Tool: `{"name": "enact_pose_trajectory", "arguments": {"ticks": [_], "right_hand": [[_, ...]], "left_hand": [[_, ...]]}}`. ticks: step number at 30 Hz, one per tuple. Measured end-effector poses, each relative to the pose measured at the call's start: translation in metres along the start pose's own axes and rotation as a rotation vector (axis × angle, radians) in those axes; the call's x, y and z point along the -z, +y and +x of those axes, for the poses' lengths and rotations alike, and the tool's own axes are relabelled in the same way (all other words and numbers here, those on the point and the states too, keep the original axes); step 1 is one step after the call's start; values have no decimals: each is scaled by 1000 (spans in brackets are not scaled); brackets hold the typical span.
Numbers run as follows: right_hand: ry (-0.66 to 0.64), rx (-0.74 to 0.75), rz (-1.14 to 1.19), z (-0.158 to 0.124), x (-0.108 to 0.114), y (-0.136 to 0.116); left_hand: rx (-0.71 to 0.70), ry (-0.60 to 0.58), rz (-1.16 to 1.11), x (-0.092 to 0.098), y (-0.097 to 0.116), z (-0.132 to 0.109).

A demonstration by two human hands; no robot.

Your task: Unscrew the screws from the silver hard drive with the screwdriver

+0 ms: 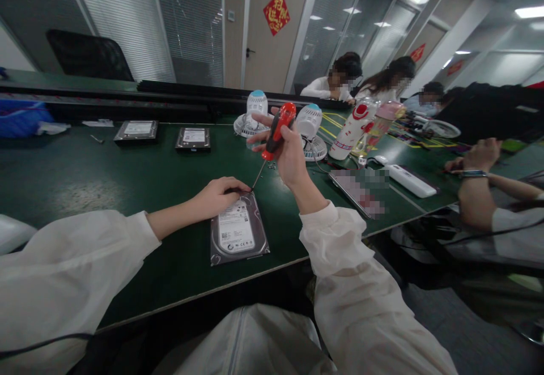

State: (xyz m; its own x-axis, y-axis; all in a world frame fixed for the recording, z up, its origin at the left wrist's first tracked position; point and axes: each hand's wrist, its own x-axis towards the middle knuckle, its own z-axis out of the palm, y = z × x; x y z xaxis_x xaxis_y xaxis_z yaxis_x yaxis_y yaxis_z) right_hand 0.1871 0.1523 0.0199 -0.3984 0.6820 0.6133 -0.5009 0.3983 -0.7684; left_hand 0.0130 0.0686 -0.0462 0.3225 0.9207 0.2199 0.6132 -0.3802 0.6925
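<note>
The hard drive (238, 233) lies at five o'clock under my flat, unclenched left hand (219, 195); my right hand (291, 157) grips the screwdriver (277, 130).

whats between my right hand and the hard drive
In the head view, only the metal shaft of the screwdriver, slanting from the right hand down toward the far corner of the hard drive, beside the left hand.

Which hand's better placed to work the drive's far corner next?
Right, probably: the right hand grips the screwdriver, tip angled down near the hard drive. The left hand rests on its far edge, empty.
</note>
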Motion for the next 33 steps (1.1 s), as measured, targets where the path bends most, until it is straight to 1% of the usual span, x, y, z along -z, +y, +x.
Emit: {"name": "enact_pose_trajectory", "arguments": {"ticks": [2,6,11,14,19,22,26,29,33], "right_hand": [[-7,-5,-24,0,0,-1],[47,33,-112,-1,-5,-2],[81,55,-133,-1,-7,0],[73,31,-96,-1,-5,0],[20,7,-16,-2,-3,-3],[13,21,-54,-2,-4,-2],[49,53,-113,-2,-5,1],[54,38,-90,-2,-5,1],[10,15,-27,-1,-3,-1]], "left_hand": [[-1,-1,0,0,0,0],[-4,1,-1,0,-2,0],[-4,-2,-4,0,-3,0],[0,-1,-3,0,-2,0],[8,-8,5,1,0,-1],[4,-9,4,1,0,0],[-1,0,0,0,0,1],[-1,3,-2,0,0,1],[-2,-2,1,1,1,0]]}}
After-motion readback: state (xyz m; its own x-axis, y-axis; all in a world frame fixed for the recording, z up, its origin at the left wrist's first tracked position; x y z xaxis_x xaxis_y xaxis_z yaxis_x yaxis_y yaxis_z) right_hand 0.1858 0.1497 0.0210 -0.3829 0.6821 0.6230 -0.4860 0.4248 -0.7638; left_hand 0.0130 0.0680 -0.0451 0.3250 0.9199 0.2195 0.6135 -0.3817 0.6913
